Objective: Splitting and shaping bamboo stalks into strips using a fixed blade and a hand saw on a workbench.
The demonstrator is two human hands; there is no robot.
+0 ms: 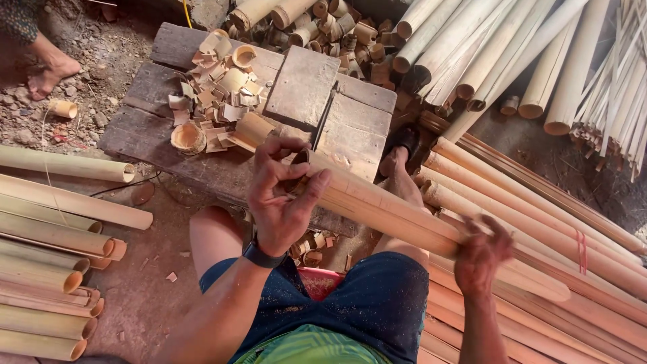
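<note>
Bamboo everywhere you look, and the pole in play (384,212) lies slanted across the person's lap, its near end raised over the wooden block (202,165) and its length running down to the right over the stacked poles (539,229). Biggest first: that stack fills the right side, long pale culms lying side by side, one banded with a red tie (581,251); more cut poles (47,269) lie in a row at the left, open ends facing in. Up top, a heap of short offcut sections (330,30) and split strips (617,87). The block itself is a dark, weathered slab of planks, littered with chips and rings (216,87) of sliced bamboo. Down to the hands now: the left hand (283,195), wearing a dark wristband (261,256), is closed around the pole's cut end, thumb and fingers pinching at the rim. The right hand (482,256) is clamped around the shaft further down, a little blurred. A bare foot (397,162) rests in a sandal just beside the block; another person's foot (50,71) stands well apart at top left. The risk, as I judge it: that cut rim looks sharp and fibrous, so fingers sliding along it could catch a splinter, and the round pole could roll off the knees if the right-hand grip slackens.
</note>
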